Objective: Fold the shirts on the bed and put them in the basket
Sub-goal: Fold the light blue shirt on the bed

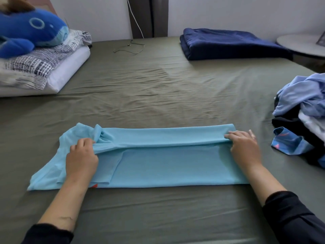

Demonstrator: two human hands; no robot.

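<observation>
Nearest to me, both forearms reach out from dark sleeves over the olive-green bed (149, 88). My left hand (81, 155) has its fingers curled into a bunch of the light blue shirt (158, 164), pinching the fabric near the gathered sleeve at the shirt's left end. My right hand (243, 147) pinches the folded-over edge at the shirt's right end, fingertips tucked against the fold. The shirt lies flat across the near middle of the bed, stretched left to right, with its far long edge turned toward me in a band between my two hands; a small red patch peeks out at its near edge by my left wrist.

To the right, near the bed's edge, sits a pile of unfolded clothes (304, 110) in pale blue, black and white, with a blue patterned piece at its near side. Farther left is a patterned pillow (40, 67) carrying a blue plush whale (29, 30). At the far right lies a folded navy blanket (226, 44), and a thin cable (130, 48) trails on the sheet near the wall.
</observation>
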